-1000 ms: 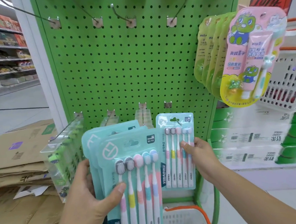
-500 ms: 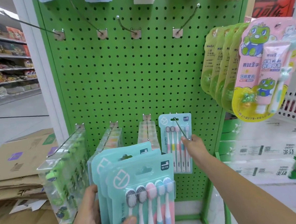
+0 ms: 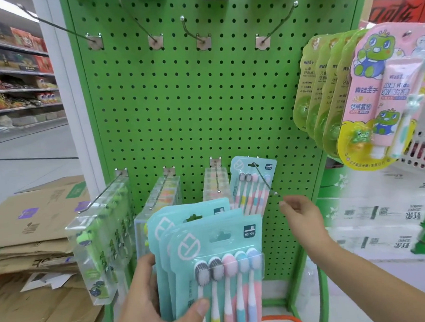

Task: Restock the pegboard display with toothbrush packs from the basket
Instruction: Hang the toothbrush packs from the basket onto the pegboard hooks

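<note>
My left hand (image 3: 149, 297) grips a fanned stack of three teal toothbrush packs (image 3: 211, 254) low in front of the green pegboard (image 3: 191, 107). One more teal toothbrush pack (image 3: 253, 181) hangs at the back of the lower right hook (image 3: 265, 180). My right hand (image 3: 300, 215) hovers just past that hook's tip, fingers loosely apart and holding nothing. Only the orange rim of the basket (image 3: 284, 320) shows at the bottom edge.
Clear boxed items hang on three lower hooks to the left (image 3: 99, 230). Four bare hooks jut out of the upper row (image 3: 192, 29). Kids' frog toothpaste packs (image 3: 370, 96) hang at the right. Flattened cardboard (image 3: 33, 231) lies on the floor at left.
My right hand slid a toothbrush pack onto the lower right hook and let go of it, then drew back to the hook's tip. The view tilted upward; my left hand's stack sank lower.
</note>
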